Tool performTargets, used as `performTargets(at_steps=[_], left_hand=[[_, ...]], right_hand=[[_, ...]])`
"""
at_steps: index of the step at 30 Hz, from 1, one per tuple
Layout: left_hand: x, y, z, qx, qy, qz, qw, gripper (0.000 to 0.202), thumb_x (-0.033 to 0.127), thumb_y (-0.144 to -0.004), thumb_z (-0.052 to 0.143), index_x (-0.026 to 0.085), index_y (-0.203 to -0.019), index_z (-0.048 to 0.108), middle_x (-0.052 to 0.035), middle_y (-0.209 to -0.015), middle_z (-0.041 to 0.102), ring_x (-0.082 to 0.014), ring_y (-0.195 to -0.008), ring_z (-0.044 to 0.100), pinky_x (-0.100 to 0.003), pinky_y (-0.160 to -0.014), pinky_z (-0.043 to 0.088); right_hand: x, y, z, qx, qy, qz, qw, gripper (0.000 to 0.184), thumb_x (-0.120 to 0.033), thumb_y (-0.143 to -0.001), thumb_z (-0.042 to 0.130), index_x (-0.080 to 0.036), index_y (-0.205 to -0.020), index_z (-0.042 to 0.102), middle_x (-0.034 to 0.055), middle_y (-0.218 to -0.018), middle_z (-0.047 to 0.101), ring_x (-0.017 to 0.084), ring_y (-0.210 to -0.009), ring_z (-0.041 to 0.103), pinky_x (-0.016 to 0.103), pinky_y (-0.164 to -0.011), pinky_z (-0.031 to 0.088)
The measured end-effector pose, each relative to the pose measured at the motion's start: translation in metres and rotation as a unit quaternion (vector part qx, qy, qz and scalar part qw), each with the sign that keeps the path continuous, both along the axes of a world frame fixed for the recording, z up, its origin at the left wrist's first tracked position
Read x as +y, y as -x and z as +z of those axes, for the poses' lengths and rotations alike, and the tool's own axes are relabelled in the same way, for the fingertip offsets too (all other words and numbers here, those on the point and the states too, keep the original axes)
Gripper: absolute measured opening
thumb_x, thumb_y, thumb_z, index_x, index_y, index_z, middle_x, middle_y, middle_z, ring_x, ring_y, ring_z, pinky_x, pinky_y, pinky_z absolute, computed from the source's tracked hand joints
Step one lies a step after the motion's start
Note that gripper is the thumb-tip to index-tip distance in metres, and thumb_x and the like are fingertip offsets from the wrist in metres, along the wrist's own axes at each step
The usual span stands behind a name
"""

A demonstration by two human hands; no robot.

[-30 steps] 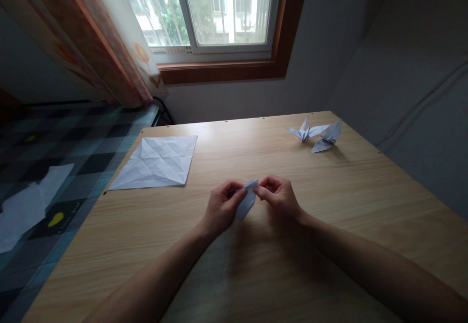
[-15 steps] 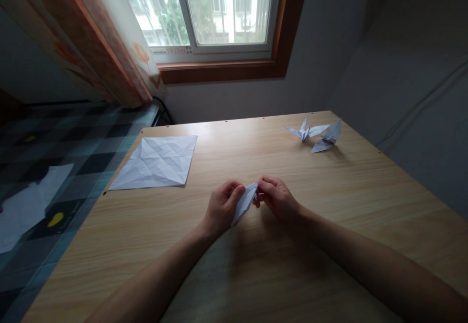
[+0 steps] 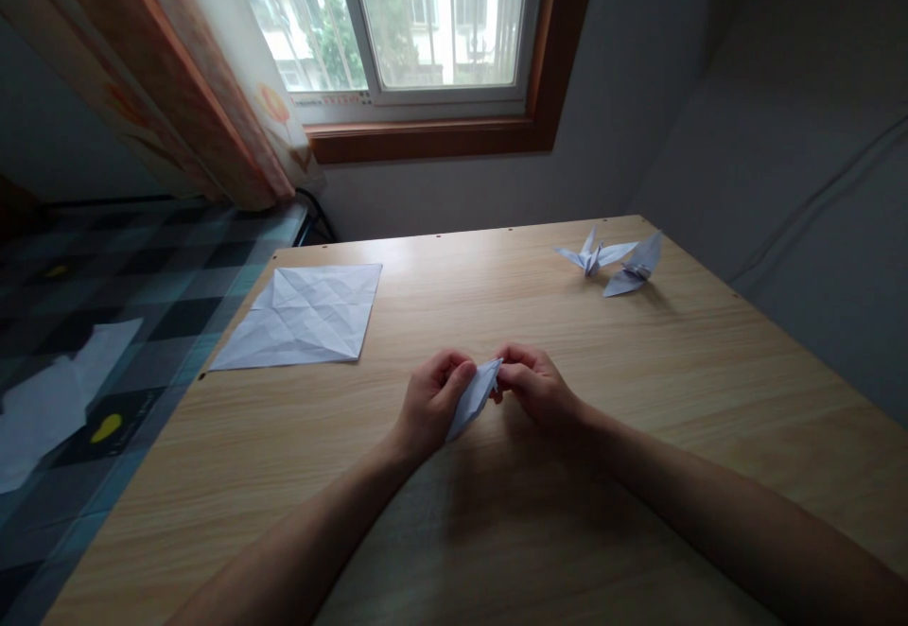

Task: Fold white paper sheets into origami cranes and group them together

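Note:
A small folded piece of white paper (image 3: 474,399) is held just above the middle of the wooden table (image 3: 383,522). My left hand (image 3: 434,399) is closed on its left side, the thumb lying on top. At the paper's upper right end, my right hand (image 3: 533,382) pinches with thumb and forefinger; its other fingers are curled and partly hidden. The folded paper narrows to a point toward the lower left. Two white origami cranes (image 3: 590,255) stand at the table's back right, one touching or close beside the other.
A creased, unfolded sheet of white paper (image 3: 312,314) lies at the table's left. Beyond the left edge, more white paper (image 3: 49,408) rests on a checked cloth (image 3: 213,248). A window (image 3: 440,21) and a curtain (image 3: 163,68) are behind.
My right thumb and fingers have shifted slightly at the paper's upper end. The paper has tilted a little; my left hand keeps its hold.

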State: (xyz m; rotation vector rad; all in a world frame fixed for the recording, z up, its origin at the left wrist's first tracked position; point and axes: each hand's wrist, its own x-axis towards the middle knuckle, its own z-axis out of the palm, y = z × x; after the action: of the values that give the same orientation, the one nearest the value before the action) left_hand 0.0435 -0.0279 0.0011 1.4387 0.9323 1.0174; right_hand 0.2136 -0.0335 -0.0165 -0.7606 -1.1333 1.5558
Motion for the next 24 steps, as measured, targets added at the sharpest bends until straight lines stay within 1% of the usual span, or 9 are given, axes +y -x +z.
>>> performTargets(at_steps=[5,10,13,17,21,23,24], left_hand=[[0.0,-0.001,0.001,-0.016,0.002,0.017,1.0,0.032,0.048,-0.083,0.061,0.017,-0.075,0.056,0.0,-0.061,0.067,-0.0127,-0.051,0.058,-0.021,-0.046,0.04],[0.0,-0.002,0.004,-0.039,-0.005,-0.006,0.999,0.028,0.043,-0.085,0.059,0.017,-0.075,0.056,0.0003,-0.06,0.067,-0.0125,-0.051,0.058,-0.021,-0.046,0.04],[-0.001,-0.002,0.006,-0.043,-0.013,-0.002,0.999,0.027,0.042,-0.086,0.058,0.017,-0.075,0.057,0.0002,-0.06,0.066,-0.0122,-0.051,0.057,-0.021,-0.046,0.039],[-0.002,0.0,0.001,-0.015,-0.02,0.022,0.999,0.026,0.042,-0.084,0.061,0.017,-0.079,0.058,0.0014,-0.059,0.061,-0.011,-0.05,0.053,-0.021,-0.046,0.036],[-0.003,0.002,-0.008,0.03,-0.04,0.037,0.998,0.025,0.042,-0.084,0.06,0.017,-0.084,0.058,0.0035,-0.059,0.055,-0.0091,-0.048,0.046,-0.02,-0.046,0.032],[-0.003,0.002,-0.01,0.052,-0.067,0.05,0.995,0.022,0.04,-0.085,0.059,0.018,-0.087,0.056,0.0045,-0.06,0.052,-0.0088,-0.048,0.044,-0.021,-0.046,0.032],[-0.003,0.002,-0.01,0.067,-0.097,0.066,0.991,0.02,0.038,-0.085,0.06,0.018,-0.086,0.056,0.0041,-0.063,0.052,-0.0094,-0.051,0.045,-0.021,-0.048,0.034]], right_hand=[[0.0,0.0,-0.003,0.023,0.003,0.002,1.0,0.007,-0.023,-0.077,0.061,-0.017,-0.076,0.064,-0.0007,-0.063,0.064,0.012,-0.058,0.057,0.025,-0.058,0.046],[0.0,0.0,-0.002,0.007,-0.003,-0.005,1.0,0.013,-0.028,-0.081,0.062,-0.017,-0.075,0.063,-0.0011,-0.062,0.063,0.012,-0.057,0.057,0.025,-0.058,0.046],[0.001,0.001,-0.001,-0.005,-0.001,-0.015,1.0,0.013,-0.028,-0.08,0.061,-0.017,-0.072,0.061,-0.0015,-0.06,0.062,0.011,-0.055,0.057,0.025,-0.056,0.046],[0.001,0.002,0.001,-0.04,0.0,-0.034,0.999,0.009,-0.024,-0.074,0.064,-0.017,-0.072,0.06,-0.0029,-0.058,0.061,0.01,-0.053,0.055,0.023,-0.054,0.045],[0.0,0.003,0.002,-0.067,-0.012,-0.027,0.997,0.011,-0.026,-0.075,0.065,-0.017,-0.074,0.059,-0.0035,-0.058,0.061,0.01,-0.052,0.055,0.022,-0.052,0.045],[0.0,0.003,0.001,-0.081,-0.027,-0.028,0.996,0.012,-0.027,-0.075,0.065,-0.017,-0.073,0.058,-0.0035,-0.057,0.06,0.009,-0.051,0.055,0.021,-0.051,0.045],[0.0,0.003,0.001,-0.088,-0.034,-0.036,0.995,0.013,-0.027,-0.075,0.065,-0.017,-0.072,0.058,-0.0036,-0.057,0.059,0.009,-0.05,0.054,0.021,-0.05,0.044]])
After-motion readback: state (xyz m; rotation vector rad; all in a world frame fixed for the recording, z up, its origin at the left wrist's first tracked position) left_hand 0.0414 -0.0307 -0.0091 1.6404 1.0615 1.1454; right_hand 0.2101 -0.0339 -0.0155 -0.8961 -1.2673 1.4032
